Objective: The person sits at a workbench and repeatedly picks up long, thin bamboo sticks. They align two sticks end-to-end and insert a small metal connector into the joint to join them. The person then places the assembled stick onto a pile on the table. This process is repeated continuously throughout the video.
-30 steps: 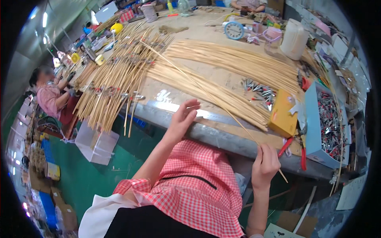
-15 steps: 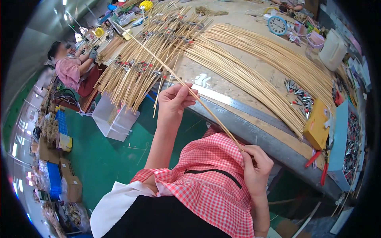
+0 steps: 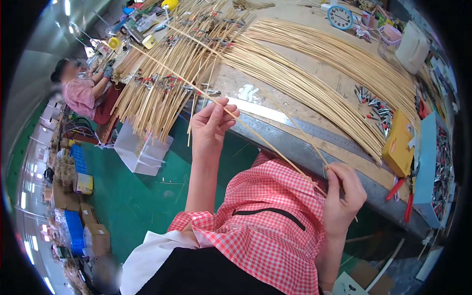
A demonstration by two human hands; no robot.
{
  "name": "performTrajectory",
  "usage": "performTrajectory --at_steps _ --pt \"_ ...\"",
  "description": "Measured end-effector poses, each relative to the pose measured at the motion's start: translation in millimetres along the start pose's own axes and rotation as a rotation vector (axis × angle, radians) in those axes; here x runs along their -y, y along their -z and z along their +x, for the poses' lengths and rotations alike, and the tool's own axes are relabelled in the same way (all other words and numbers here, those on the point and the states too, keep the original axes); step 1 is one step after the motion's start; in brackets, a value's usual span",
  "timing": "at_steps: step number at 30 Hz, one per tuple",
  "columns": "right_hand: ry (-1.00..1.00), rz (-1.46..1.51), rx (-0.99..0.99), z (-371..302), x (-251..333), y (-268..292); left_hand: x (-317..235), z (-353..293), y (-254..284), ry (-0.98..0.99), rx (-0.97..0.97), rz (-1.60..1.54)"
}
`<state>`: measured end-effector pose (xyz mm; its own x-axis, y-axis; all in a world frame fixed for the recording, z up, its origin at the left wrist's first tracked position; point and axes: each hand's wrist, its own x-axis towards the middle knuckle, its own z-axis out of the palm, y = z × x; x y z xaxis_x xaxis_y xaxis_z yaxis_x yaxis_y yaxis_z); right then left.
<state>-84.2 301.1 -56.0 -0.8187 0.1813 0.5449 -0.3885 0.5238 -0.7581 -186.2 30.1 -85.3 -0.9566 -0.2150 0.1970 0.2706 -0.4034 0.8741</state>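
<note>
My left hand (image 3: 212, 124) has left the worktop (image 3: 314, 142) edge; its fingertips now pinch a thin bamboo strip (image 3: 265, 143). My right hand (image 3: 344, 196) closes round the near end. Strip spans above my lap, separated from the pile (image 3: 314, 78).

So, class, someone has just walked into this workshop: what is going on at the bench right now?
A person in a red checked apron holds one long thin bamboo strip between both hands: the left hand pinches it further up, over the bench edge, and the right hand grips its near end. On the workbench lie fanned heaps of similar strips, some clipped in bundles, along with a yellow box, a clock and a metal ruler. Another person works at the far left of the bench.
</note>
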Motion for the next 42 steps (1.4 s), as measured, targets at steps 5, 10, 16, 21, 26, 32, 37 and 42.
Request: performTrajectory --at_steps 5,10,16,21,26,32,37,42 --pt "-0.082 0.038 -0.007 -1.9 -6.5 3.6 -1.0 -1.1 2.9 0.019 0.020 -0.012" --pt "-0.108 0.069 0.101 -2.6 -0.9 -0.3 -0.5 -0.1 6.8 0.007 0.027 -0.021" --pt "-0.143 0.141 0.129 -8.0 -8.1 -11.1 -2.3 -1.0 1.9 0.012 0.015 -0.014" --pt "-0.394 0.196 0.289 -11.9 -7.4 -15.2 2.9 -3.7 -2.3 0.023 0.024 0.038" --pt "-0.496 0.440 0.239 -16.7 -16.2 -19.9 8.9 -5.1 -7.9 0.063 0.047 -0.004" --pt "-0.569 0.689 0.244 -13.0 -14.1 -12.2 20.7 -7.8 -9.4 0.161 0.082 -0.228" --pt "-0.521 0.728 0.246 -13.7 -11.8 -10.0 15.9 -11.4 -17.5 0.168 0.095 -0.254" --pt "-0.451 0.457 0.416 -10.2 -18.2 -4.2 -2.5 -14.7 -23.4 0.019 0.139 -0.115"
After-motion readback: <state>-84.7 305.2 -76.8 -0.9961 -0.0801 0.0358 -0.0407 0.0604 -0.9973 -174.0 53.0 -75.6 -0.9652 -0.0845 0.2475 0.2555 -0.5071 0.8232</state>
